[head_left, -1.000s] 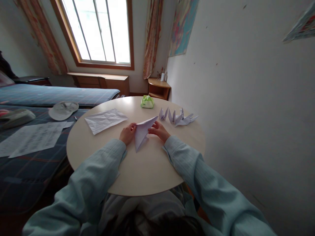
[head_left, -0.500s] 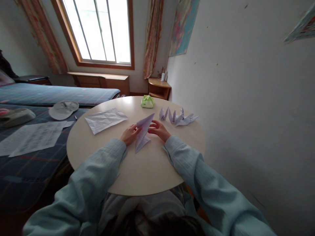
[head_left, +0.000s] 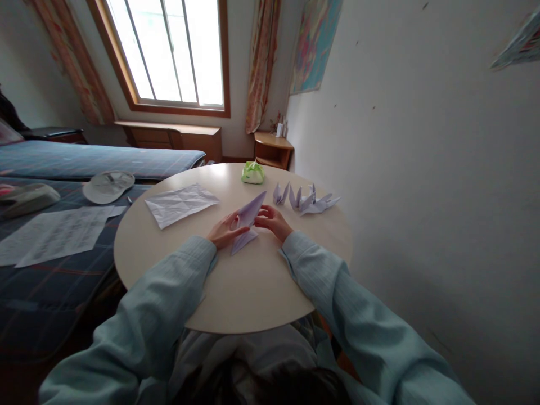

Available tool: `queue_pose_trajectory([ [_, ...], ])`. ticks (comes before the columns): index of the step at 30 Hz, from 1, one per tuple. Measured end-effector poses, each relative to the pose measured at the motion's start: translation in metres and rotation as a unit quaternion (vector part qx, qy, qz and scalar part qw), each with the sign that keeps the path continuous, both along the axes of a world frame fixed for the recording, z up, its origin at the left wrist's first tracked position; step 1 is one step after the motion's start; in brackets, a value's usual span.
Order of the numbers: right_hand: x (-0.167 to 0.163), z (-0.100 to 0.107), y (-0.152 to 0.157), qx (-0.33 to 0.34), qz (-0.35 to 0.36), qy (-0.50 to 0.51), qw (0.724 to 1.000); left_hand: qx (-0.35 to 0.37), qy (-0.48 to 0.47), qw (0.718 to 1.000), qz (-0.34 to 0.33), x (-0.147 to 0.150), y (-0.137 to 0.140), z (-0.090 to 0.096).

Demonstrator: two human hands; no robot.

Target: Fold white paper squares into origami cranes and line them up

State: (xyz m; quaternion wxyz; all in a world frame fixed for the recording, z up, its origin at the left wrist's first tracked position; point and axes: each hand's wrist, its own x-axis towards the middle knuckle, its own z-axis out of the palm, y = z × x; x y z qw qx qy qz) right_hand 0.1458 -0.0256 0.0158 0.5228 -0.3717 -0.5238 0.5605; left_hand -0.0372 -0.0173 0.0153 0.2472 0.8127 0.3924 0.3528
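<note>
A pale purple sheet of origami paper point(head_left: 252, 208), folded into a long pointed shape, stands tilted over the middle of the round table. My left hand point(head_left: 226, 229) grips it from the left, with the thumb lying across its lower part. On the other side, my right hand point(head_left: 274, 221) has curled fingers at the paper's right edge; their tips are partly hidden. A lower flap of the paper points down toward me, close to the tabletop. Several folded paper cranes point(head_left: 314, 203) stand to the right, beyond my right hand.
A creased white sheet point(head_left: 182, 205) lies on the left of the round table point(head_left: 253, 304). At the far edge sits a green tissue pack point(head_left: 253, 173). Left of the table, a bed point(head_left: 54, 287) bears printed papers point(head_left: 63, 233) and a white cap point(head_left: 108, 187). A wall rises at right.
My left thumb has moved across the lower part of the folded paper, which now looks bent there. The right hand has hardly moved.
</note>
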Motion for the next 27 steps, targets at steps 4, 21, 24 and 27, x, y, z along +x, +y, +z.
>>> queue_pose_trajectory([
  [4, 0.0006, -0.0024, 0.0021, 0.010, -0.001, -0.008, 1.000, -0.013, 0.025, 0.999, -0.028, -0.0004, 0.0000, -0.0008],
  [21, -0.0005, -0.0003, 0.0008, -0.007, -0.035, -0.045, 0.998, -0.024, 0.012, 0.999, -0.026, -0.0012, 0.0077, -0.0074],
  [24, -0.0011, -0.0007, 0.0010, -0.013, -0.044, -0.043, 0.998, -0.020, 0.009, 0.999, -0.030, -0.0010, 0.0081, -0.0073],
  [27, -0.0015, -0.0010, 0.0013, -0.018, -0.042, -0.034, 0.998, -0.021, 0.009, 0.999, -0.031, -0.0008, 0.0076, -0.0063],
])
